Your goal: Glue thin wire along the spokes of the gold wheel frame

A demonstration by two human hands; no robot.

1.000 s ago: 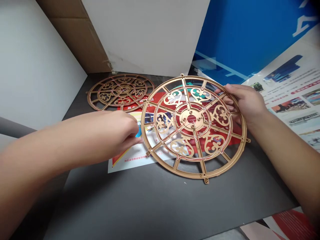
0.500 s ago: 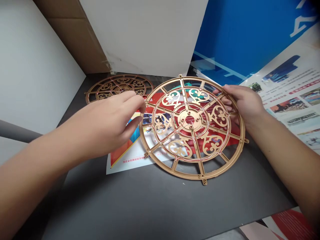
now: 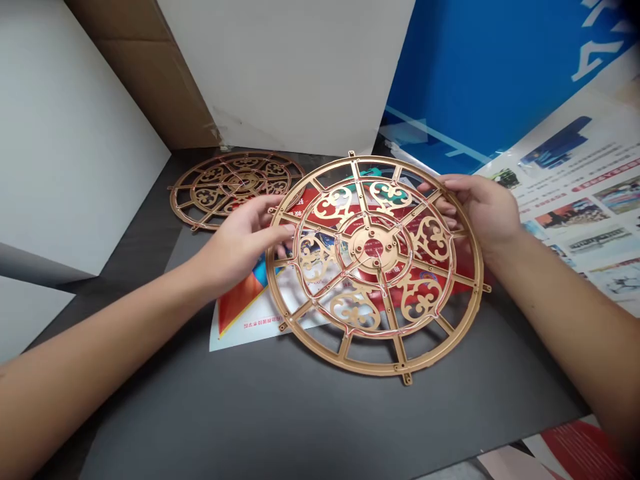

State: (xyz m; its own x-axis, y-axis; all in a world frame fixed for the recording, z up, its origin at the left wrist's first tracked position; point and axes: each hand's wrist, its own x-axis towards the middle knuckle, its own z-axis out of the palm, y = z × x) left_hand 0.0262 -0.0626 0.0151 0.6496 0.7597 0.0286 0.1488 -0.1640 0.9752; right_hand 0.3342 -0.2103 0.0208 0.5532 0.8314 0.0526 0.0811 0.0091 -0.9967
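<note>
A large round gold openwork frame (image 3: 375, 267) with spokes and scroll shapes lies tilted over a red and white printed sheet (image 3: 245, 313) on the dark tabletop (image 3: 300, 413). My right hand (image 3: 483, 210) grips the frame's right rim, fingers curled round it. My left hand (image 3: 240, 243) holds the frame's left rim, thumb on top and fingers beneath. A second, darker gold frame (image 3: 235, 187) of the same kind lies flat behind my left hand.
White boards (image 3: 75, 133) and a brown cardboard box (image 3: 155, 73) wall in the left and back. A blue panel (image 3: 480, 73) and a printed poster (image 3: 585, 193) lean at the right. Red papers (image 3: 585, 453) lie past the table's front right corner.
My left hand has moved from the printed sheet up to the big frame's left rim and taken hold of it. The frame has shifted slightly left and toward me.
</note>
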